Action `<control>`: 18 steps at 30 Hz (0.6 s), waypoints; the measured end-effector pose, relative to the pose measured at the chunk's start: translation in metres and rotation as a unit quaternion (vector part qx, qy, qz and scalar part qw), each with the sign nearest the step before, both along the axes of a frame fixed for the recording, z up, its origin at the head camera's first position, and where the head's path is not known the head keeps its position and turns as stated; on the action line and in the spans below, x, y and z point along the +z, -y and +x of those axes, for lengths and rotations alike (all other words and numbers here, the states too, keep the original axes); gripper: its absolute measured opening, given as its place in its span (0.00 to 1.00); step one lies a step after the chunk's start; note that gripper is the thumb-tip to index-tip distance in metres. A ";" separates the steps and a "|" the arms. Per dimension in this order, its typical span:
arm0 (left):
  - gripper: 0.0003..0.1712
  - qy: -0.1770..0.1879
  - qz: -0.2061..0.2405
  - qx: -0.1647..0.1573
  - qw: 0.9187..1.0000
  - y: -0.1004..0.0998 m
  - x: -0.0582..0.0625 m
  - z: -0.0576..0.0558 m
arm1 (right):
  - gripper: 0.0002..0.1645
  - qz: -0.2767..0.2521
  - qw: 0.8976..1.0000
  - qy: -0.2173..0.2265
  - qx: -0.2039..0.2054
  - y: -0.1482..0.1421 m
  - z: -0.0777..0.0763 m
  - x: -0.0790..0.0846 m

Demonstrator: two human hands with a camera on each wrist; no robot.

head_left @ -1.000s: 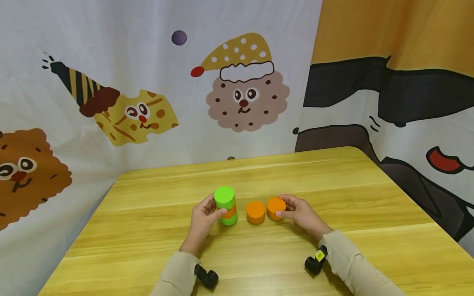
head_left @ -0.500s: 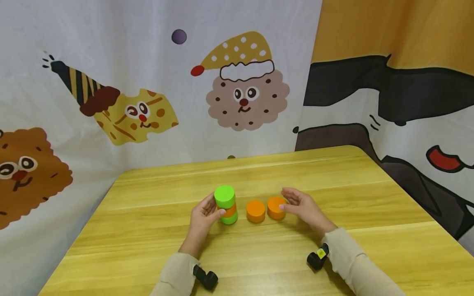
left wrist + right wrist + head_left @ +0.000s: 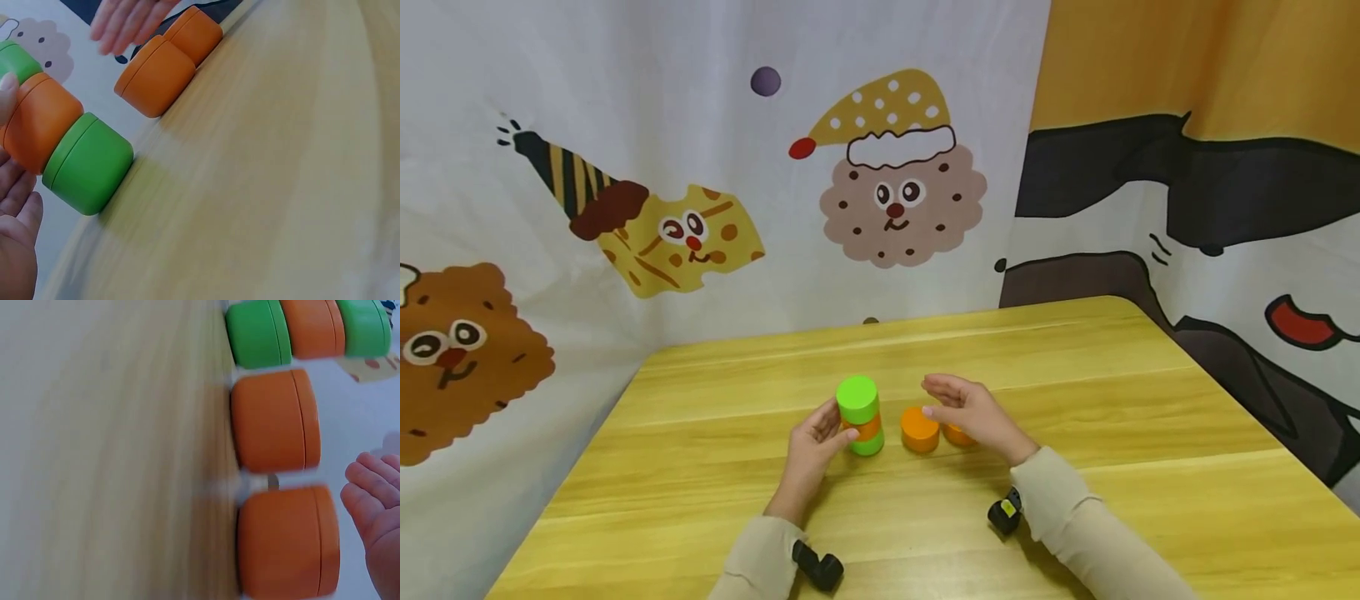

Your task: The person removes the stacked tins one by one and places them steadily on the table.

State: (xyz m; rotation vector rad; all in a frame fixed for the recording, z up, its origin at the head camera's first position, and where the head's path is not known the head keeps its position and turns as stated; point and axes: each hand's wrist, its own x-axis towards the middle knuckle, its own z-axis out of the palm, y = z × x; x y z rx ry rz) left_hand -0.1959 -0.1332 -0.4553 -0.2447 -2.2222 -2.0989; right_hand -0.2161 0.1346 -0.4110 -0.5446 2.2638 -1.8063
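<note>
Three small round lidded boxes stand in an upright stack on the table: green on top (image 3: 857,398), orange in the middle (image 3: 47,122), green at the bottom (image 3: 94,165). My left hand (image 3: 807,452) holds this stack from its left side, thumb in front at the orange box and fingers behind. To the right stand two loose orange boxes side by side, a nearer-to-stack one (image 3: 920,433) and a farther one (image 3: 284,544), with a narrow gap between them. My right hand (image 3: 981,417) hovers over these two, fingers extended and holding nothing, partly hiding the farther box.
The wooden table (image 3: 737,375) extends around the boxes. Behind it hangs a white curtain (image 3: 700,50) with cartoon food prints. A black wrist camera (image 3: 817,567) is on the left sleeve, another (image 3: 1004,512) on the right.
My right hand has let go of the farther orange box, lifted, and moved left over the two loose boxes. My left hand has stayed at the stack.
</note>
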 end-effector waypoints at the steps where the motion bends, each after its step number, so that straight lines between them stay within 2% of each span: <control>1: 0.36 0.002 0.001 -0.001 1.000 0.000 -0.001 0.000 | 0.38 0.000 1.000 -0.001 0.004 0.005 0.000 0.001; 10: 0.36 0.016 0.011 0.000 1.000 -0.001 -0.004 0.001 | 0.36 -0.004 0.998 -0.035 0.050 0.043 -0.008 0.011; 13: 0.35 0.010 0.011 -0.001 1.000 -0.002 -0.005 0.000 | 0.36 -0.012 0.997 -0.043 0.055 0.053 -0.010 0.013; 18: 0.34 0.002 0.012 -0.009 1.000 -0.003 -0.006 0.000 | 0.37 -0.032 0.997 -0.030 0.057 0.067 -0.011 0.016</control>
